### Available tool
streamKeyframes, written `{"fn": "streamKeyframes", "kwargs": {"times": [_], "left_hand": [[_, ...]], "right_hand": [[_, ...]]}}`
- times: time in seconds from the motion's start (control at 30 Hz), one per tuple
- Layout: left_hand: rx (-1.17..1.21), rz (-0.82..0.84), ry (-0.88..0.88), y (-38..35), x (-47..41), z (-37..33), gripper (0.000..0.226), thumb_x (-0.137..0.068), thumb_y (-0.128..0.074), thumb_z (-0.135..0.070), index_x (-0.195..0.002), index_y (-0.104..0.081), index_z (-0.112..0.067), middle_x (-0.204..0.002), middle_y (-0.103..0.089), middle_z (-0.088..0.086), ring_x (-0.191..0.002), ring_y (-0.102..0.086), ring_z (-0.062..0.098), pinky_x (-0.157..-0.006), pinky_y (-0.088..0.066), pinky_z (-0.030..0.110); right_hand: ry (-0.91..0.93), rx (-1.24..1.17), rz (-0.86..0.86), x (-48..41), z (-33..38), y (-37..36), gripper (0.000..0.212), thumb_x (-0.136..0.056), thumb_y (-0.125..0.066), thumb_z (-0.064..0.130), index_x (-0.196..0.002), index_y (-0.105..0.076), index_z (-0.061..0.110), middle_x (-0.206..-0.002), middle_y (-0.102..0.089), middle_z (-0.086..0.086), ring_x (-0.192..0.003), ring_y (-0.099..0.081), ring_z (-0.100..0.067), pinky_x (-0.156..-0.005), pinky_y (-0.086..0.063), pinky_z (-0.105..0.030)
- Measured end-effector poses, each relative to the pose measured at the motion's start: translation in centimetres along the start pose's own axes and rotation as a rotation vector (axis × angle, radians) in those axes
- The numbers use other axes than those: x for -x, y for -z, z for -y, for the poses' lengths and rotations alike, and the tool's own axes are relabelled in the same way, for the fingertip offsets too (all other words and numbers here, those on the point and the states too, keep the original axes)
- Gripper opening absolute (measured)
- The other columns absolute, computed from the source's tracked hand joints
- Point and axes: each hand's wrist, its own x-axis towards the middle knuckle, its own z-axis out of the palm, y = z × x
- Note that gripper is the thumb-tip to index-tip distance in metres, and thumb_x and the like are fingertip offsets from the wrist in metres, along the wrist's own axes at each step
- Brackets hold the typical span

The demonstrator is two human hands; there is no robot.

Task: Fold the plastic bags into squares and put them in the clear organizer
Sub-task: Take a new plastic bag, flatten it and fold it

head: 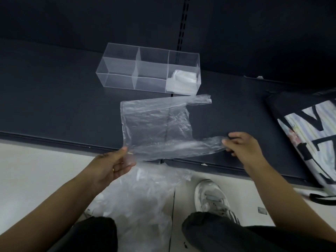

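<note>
Bag pinched btwn left hand, right hand.

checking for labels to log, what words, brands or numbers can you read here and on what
"M" (probably): large black letter on the tote, cut by the frame edge.
"T" (probably): below it on the tote, also partly cut off.
Tag on the floor: too small to read.
Organizer, plastic bag, shoe: no text seen.
</note>
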Motion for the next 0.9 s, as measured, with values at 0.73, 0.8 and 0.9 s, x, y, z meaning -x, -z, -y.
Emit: {"fn": "streamKeyframes", "kwargs": {"times": [0.73,0.8,0.9], "left_hand": [[-1.852,-0.144,-0.901,-1.6,-3.5,1.3,0.075,-0.09,0.005,-0.06,-0.151,0.002,-0.016,-0.16,0.002,0.002,-0.147,0.007,0.018,-0.12,0.003,0.043],[-1.845,-0.168,-0.896,-0.8,-4.3,1.6,0.078,-0.09,0.003,-0.067,-0.151,0.0,-0.018,-0.16,0.0,0.0,-0.147,0.005,0.016,-0.12,-0.001,0.045],[-1.829,-0.139,-0.9,-0.6,-4.4,1.3,0.078,-0.092,-0.002,-0.067,-0.152,-0.007,-0.017,-0.16,-0.007,0.001,-0.148,0.001,0.015,-0.12,-0.005,0.045]], "right_hand": [[0.889,0.957,0.307,4.7,3.6,-16.1,0.066,-0.099,-0.018,0.055,-0.154,-0.005,0.021,-0.162,0.003,0.0,-0.148,0.009,-0.015,-0.119,0.011,-0.035],[0.826,1.064,0.201,2.9,1.7,-14.1,0.074,-0.091,0.0,0.067,-0.152,0.007,0.026,-0.16,0.014,0.002,-0.146,0.017,-0.015,-0.119,0.011,-0.041],[0.658,1.047,0.013,0.9,-0.5,-9.5,0.08,-0.087,-0.001,0.066,-0.154,-0.005,0.022,-0.162,0.0,-0.002,-0.149,0.003,-0.02,-0.119,0.005,-0.041]]}}
